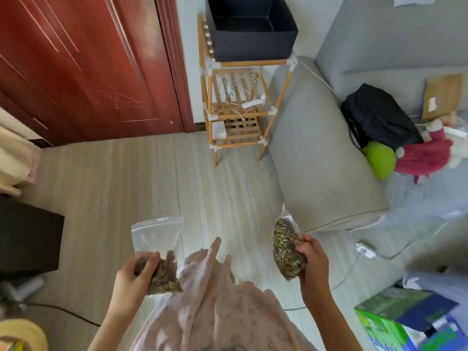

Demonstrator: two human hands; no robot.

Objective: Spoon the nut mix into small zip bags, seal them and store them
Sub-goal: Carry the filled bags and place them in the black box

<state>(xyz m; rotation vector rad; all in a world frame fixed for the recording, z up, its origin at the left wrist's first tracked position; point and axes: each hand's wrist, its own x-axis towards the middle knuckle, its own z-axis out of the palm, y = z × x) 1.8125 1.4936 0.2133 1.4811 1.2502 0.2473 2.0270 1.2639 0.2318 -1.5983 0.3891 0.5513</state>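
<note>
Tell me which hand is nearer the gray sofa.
Right. The right hand, gripping a nut bag, is just below the gray sofa; the left hand is far across the floor.

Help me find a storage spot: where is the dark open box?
In the head view, the dark open box sits at top centre on the wooden rack, between the red door and the grey sofa.

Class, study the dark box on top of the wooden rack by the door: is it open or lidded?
Open. The dark box on the wooden rack shows its inner walls and floor, with no lid across its top.
</note>
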